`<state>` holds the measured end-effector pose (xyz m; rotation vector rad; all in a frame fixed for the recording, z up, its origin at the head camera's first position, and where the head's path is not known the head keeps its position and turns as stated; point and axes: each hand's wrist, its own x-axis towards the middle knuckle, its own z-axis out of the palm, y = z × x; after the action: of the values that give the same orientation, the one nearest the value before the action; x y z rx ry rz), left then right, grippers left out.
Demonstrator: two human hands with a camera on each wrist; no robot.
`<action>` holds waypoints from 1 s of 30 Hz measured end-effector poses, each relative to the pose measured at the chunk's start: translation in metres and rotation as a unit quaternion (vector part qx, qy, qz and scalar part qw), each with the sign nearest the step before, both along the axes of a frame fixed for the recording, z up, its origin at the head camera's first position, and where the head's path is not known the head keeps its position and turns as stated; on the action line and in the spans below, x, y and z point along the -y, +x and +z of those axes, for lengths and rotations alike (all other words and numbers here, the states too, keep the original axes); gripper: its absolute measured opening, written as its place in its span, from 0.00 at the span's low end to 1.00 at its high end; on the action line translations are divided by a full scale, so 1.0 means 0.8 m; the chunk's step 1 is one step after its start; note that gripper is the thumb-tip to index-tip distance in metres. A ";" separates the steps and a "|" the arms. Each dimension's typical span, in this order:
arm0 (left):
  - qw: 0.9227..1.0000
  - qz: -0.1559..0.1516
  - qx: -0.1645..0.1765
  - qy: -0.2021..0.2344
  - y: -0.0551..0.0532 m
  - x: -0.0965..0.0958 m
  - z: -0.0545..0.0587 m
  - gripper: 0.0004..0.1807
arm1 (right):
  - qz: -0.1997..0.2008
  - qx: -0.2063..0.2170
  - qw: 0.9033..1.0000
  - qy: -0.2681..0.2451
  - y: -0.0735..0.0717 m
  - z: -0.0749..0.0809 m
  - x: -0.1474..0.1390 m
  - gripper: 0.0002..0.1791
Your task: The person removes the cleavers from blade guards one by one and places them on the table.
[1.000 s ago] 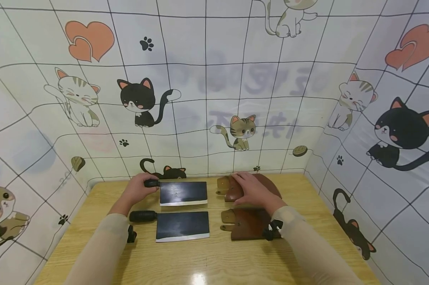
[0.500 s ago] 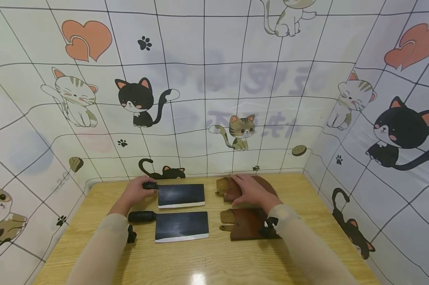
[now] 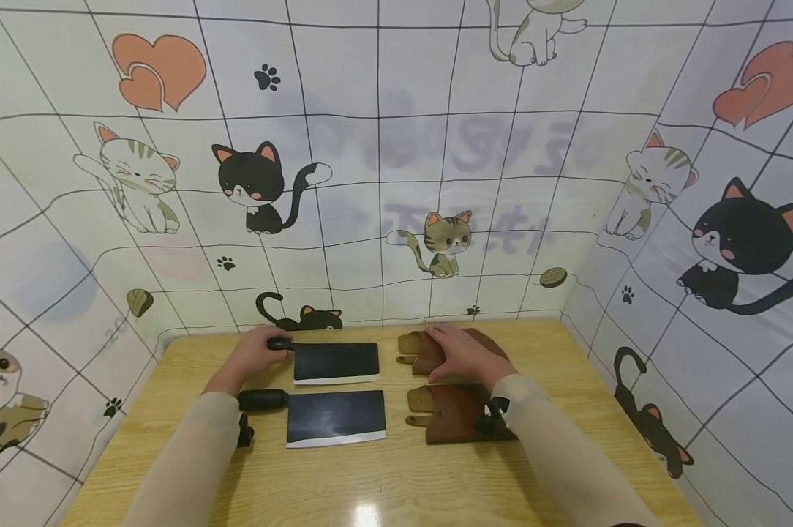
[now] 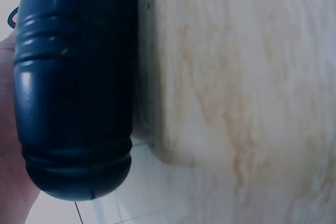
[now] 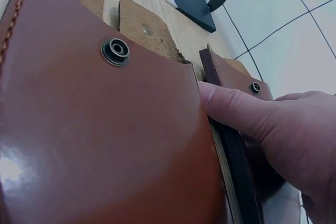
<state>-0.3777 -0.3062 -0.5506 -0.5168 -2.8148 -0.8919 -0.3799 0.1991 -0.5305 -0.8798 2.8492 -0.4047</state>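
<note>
My left hand [image 3: 252, 355] grips the short dark handle of the far cleaver [image 3: 336, 364], whose dark blade with a pale edge points right. Closer to me lies a second, similar cleaver [image 3: 336, 419]. Its ridged handle [image 4: 73, 98] fills the left side of the left wrist view, with part of my left hand [image 4: 10, 145] behind it. My right hand [image 3: 465, 355] holds the far brown leather sheath [image 3: 426, 360]; the thumb [image 5: 236, 106] presses its near edge, while the other fingers are mostly hidden in the right wrist view. The near leather sheath [image 5: 115, 129], with a metal snap, lies below that hand.
Everything lies on a light wooden table [image 3: 383, 483]. White tiled-pattern sheeting [image 3: 357, 168] with cartoon cats rises at the back and both sides. Straps with snap holes stick out from the left ends of both sheaths.
The far cleaver has shifted slightly toward me in my left hand, and its blade reflects less light. My right hand stays on the far sheath. The near cleaver and near sheath stay put.
</note>
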 end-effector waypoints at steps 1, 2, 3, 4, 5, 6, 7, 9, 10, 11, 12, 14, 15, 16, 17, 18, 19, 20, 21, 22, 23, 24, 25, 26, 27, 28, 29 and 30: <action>1.000 -0.001 0.004 0.000 0.000 0.000 -0.001 0.18 | -0.001 0.006 1.000 -0.002 0.000 0.000 0.000 0.66; 1.000 -0.002 0.007 -0.002 0.000 -0.001 -0.001 0.18 | -0.001 0.013 1.000 -0.001 -0.001 0.000 0.000 0.66; 1.000 -0.004 0.009 -0.006 0.000 -0.001 -0.002 0.18 | -0.001 0.019 1.000 0.000 -0.001 -0.001 -0.001 0.66; 1.000 -0.003 0.011 -0.008 0.000 -0.002 -0.003 0.18 | 0.001 0.024 1.000 -0.001 -0.002 -0.002 -0.001 0.66; 1.000 -0.001 0.016 -0.009 -0.001 -0.002 -0.004 0.18 | 0.002 0.029 1.000 -0.001 -0.003 -0.002 -0.001 0.65; 1.000 0.001 0.019 -0.012 -0.001 -0.003 -0.006 0.19 | 0.004 0.033 0.999 -0.004 -0.004 -0.004 -0.001 0.65; 1.000 0.004 0.021 -0.015 -0.001 -0.003 -0.007 0.19 | 0.005 0.038 0.999 -0.005 -0.005 -0.005 -0.002 0.65; 0.999 0.007 0.025 -0.021 -0.002 -0.003 -0.009 0.19 | 0.006 0.050 0.999 -0.011 -0.007 -0.007 -0.003 0.65; 0.999 0.012 0.031 -0.021 -0.003 -0.004 -0.010 0.20 | 0.008 0.055 0.998 -0.014 -0.009 -0.009 -0.003 0.65; 0.999 0.014 0.038 -0.018 -0.003 -0.004 -0.010 0.20 | 0.008 0.061 0.998 -0.015 -0.010 -0.010 -0.004 0.65; 0.999 0.015 0.044 -0.018 -0.004 -0.005 -0.010 0.20 | 0.010 0.066 0.998 -0.020 -0.011 -0.011 -0.005 0.65; 0.998 0.015 0.055 -0.016 -0.005 -0.006 -0.009 0.20 | 0.012 0.073 0.997 -0.024 -0.013 -0.012 -0.007 0.66; 0.998 0.017 0.061 -0.014 -0.005 -0.006 -0.008 0.20 | 0.014 0.074 0.997 -0.026 -0.014 -0.012 -0.007 0.66; 0.998 0.018 0.066 -0.011 -0.006 -0.007 -0.007 0.20 | 0.016 0.075 0.997 -0.028 -0.015 -0.012 -0.008 0.66; 0.997 0.017 0.068 -0.010 -0.006 -0.007 -0.006 0.20 | 0.018 0.075 0.997 -0.031 -0.016 -0.013 -0.008 0.66; 0.998 0.014 0.067 -0.013 -0.007 -0.008 -0.005 0.20 | 0.019 0.075 0.996 -0.033 -0.016 -0.013 -0.009 0.66; 0.998 0.012 0.066 -0.015 -0.007 -0.008 -0.004 0.20 | 0.020 0.074 0.997 -0.032 -0.017 -0.013 -0.009 0.67; 0.998 0.010 0.065 -0.016 -0.007 -0.008 -0.003 0.21 | 0.020 0.073 0.997 -0.032 -0.018 -0.013 -0.009 0.67; 0.998 0.010 0.064 -0.018 -0.007 -0.008 -0.003 0.21 | 0.020 0.074 0.997 -0.032 -0.019 -0.013 -0.010 0.67; 0.998 0.010 0.064 -0.020 -0.008 -0.009 -0.003 0.21 | 0.020 0.075 0.996 -0.031 -0.020 -0.013 -0.010 0.67; 0.998 0.010 0.065 -0.022 -0.008 -0.009 -0.003 0.22 | 0.019 0.077 0.996 -0.032 -0.021 -0.013 -0.010 0.67; 0.998 0.010 0.066 -0.024 -0.007 -0.009 -0.003 0.22 | 0.018 0.079 0.996 -0.030 -0.021 -0.014 -0.011 0.67; 0.997 0.012 0.068 -0.024 -0.007 -0.009 -0.003 0.22 | 0.017 0.081 0.996 -0.030 -0.021 -0.014 -0.011 0.67; 0.997 0.014 0.071 -0.023 -0.006 -0.009 -0.003 0.22 | 0.016 0.083 0.996 -0.030 -0.021 -0.015 -0.011 0.67; 0.997 0.016 0.075 -0.022 -0.006 -0.010 -0.003 0.22 | 0.016 0.085 0.996 -0.028 -0.021 -0.015 -0.011 0.67; 0.997 0.017 0.077 -0.022 -0.005 -0.010 -0.003 0.22 | 0.015 0.087 0.996 -0.028 -0.021 -0.016 -0.011 0.67; 0.996 0.019 0.078 -0.023 -0.004 -0.010 -0.004 0.22 | 0.014 0.088 0.996 -0.029 -0.021 -0.017 -0.011 0.67; 0.996 0.020 0.080 -0.024 -0.004 -0.010 -0.004 0.22 | 0.014 0.089 0.996 -0.029 -0.022 -0.018 -0.011 0.67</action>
<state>-0.3808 -0.2983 -0.5535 -0.4114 -2.9849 -0.8984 -0.3973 0.2078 -0.5447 -0.8471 2.6721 -0.5357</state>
